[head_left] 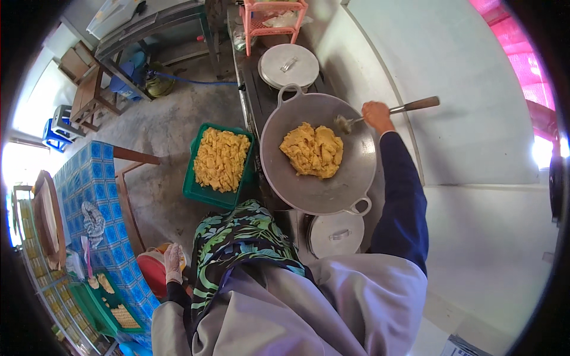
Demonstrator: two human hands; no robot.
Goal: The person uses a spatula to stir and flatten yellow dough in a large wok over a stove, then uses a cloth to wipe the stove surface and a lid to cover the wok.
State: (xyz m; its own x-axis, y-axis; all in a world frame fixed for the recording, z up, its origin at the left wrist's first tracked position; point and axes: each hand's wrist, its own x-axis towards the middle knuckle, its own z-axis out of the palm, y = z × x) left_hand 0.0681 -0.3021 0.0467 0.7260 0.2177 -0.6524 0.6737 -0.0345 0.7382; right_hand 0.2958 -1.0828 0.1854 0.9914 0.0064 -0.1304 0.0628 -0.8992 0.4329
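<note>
A wide grey metal wok [279, 169] with two loop handles has a lump of yellow dough [313, 151] in its middle. My right hand [377, 117] is wrapped round a long-handled spatula [409, 107] above the wok's right rim. The spatula's wooden handle points right, and its smeared metal head is over the wok's inside. Low on the left, my left hand [173, 264] wears a clear plastic glove, with fingers stretched out and nothing in them. It hangs beside a red basin [153, 274]. Left of the wok, a green crate [193, 188] is filled with chopped yellow pieces [221, 160].
Lidded pots stand behind [290, 65] and in front of the wok [336, 234]. A pink rack [274, 29] rises at the back. A table with a blue checked cloth [101, 196] is on the left, bearing a green tray [98, 311]. A wall bounds the right side.
</note>
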